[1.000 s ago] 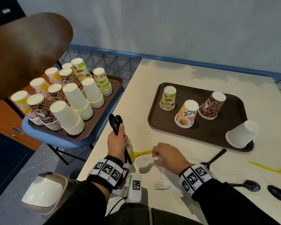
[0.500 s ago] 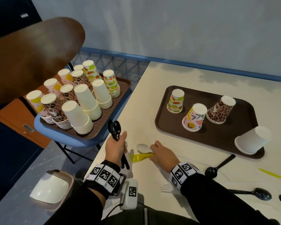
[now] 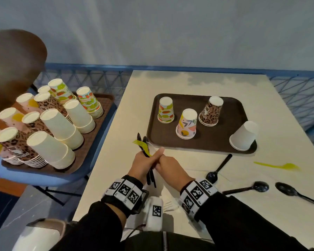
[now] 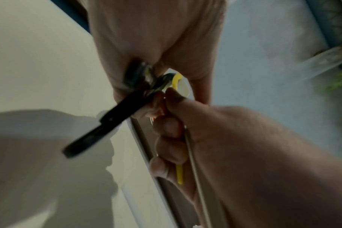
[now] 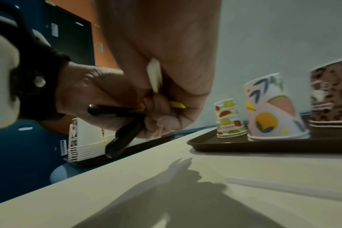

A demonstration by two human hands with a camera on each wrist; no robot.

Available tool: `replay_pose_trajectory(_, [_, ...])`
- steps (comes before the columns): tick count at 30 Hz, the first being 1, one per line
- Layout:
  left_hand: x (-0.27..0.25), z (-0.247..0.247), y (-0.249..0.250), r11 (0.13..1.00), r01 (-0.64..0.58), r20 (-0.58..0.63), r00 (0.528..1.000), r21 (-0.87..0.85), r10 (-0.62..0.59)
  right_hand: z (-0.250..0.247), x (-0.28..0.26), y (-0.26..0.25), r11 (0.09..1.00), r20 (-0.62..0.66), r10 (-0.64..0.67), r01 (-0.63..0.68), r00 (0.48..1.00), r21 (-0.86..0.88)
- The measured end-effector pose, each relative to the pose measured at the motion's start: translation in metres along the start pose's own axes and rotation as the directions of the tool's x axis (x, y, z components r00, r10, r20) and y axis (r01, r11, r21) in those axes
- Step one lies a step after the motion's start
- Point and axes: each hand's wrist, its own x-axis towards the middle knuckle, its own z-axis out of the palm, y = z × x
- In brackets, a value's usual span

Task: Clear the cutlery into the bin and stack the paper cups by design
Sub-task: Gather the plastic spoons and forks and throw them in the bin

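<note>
1. The step in hand looks like gathering cutlery, not yet binning it. The left hand (image 3: 140,164) is clenched round a bundle (image 3: 143,144) of black pieces and a yellow fork, their heads sticking up past the knuckles, just off the near-left corner of the tray (image 3: 230,104).

2. The right hand (image 3: 168,166) is pressed against the left, its fingers curled round a white piece (image 5: 154,75) and the yellow handle; from the wrist views it seems to be feeding these into the left fist.

3. More cutlery lies loose on the table (image 3: 279,98): a black spoon (image 3: 218,170) near the tray's front edge, two more black spoons (image 3: 250,188) further right, a yellow spoon (image 3: 279,166) beyond them, and a white fork (image 3: 169,205) between the wrists.

4. The bin (image 3: 42,234), I take it, is the white-lidded thing on the floor at the person's left.

5. Four cups (image 3: 186,124) stand upside down on the tray, each a different design; the stacks (image 3: 53,124) wait on a second tray to the left. None of that can start yet.

6. Next, I'd judge, the right hand must let go once the left has a firm hold, then reach right for the spoons. The bundle is already thick, so one piece could slip.
</note>
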Motion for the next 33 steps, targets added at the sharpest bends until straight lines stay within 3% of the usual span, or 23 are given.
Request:
replay_pose_trajectory(4, [0.004, 0.027, 0.008, 0.999, -0.023, -0.006, 1.000, -0.028, 0.023, -0.022, -0.020, 0.019, 0.998, 0.019, -0.035, 0.035, 0.999, -0.043])
replay_pose_trajectory(8, [0.005, 0.056, 0.015, 0.993, -0.054, 0.002, 0.998, -0.104, 0.055, -0.056, -0.034, 0.061, 0.998, -0.060, -0.033, 0.037, 0.998, 0.057])
replay_pose_trajectory(12, [0.000, 0.072, 0.016, 0.981, -0.054, 0.083, 0.994, -0.188, 0.071, -0.079, -0.039, 0.140, 0.977, -0.155, 0.123, -0.147, 0.980, -0.152])
replay_pose_trajectory(15, [-0.002, 0.081, 0.011, 0.993, -0.075, 0.084, 0.993, -0.092, 0.083, -0.075, -0.046, 0.178, 0.942, -0.156, 0.139, -0.179, 0.978, -0.283])
replay_pose_trajectory(21, [-0.008, 0.089, 0.009, 0.999, -0.043, 0.130, 0.990, -0.019, 0.045, -0.073, -0.054, 0.180, 0.950, -0.218, 0.083, -0.143, 0.972, -0.277])
replay_pose_trajectory(24, [-0.009, 0.092, 0.010, 0.999, -0.043, 0.156, 0.987, 0.002, 0.042, -0.082, -0.063, 0.172, 0.976, -0.330, 0.070, -0.132, 0.942, -0.171])
replay_pose_trajectory(28, [-0.009, 0.098, 0.007, 0.999, -0.040, 0.182, 0.983, 0.019, 0.036, -0.105, -0.082, 0.162, 0.983, -0.440, 0.175, -0.178, 0.881, 0.034])
replay_pose_trajectory(33, [-0.009, 0.106, 0.002, 0.998, -0.036, 0.245, 0.969, 0.044, 0.024, -0.117, -0.115, 0.184, 0.886, -0.309, 0.413, -0.457, 0.856, -0.081])
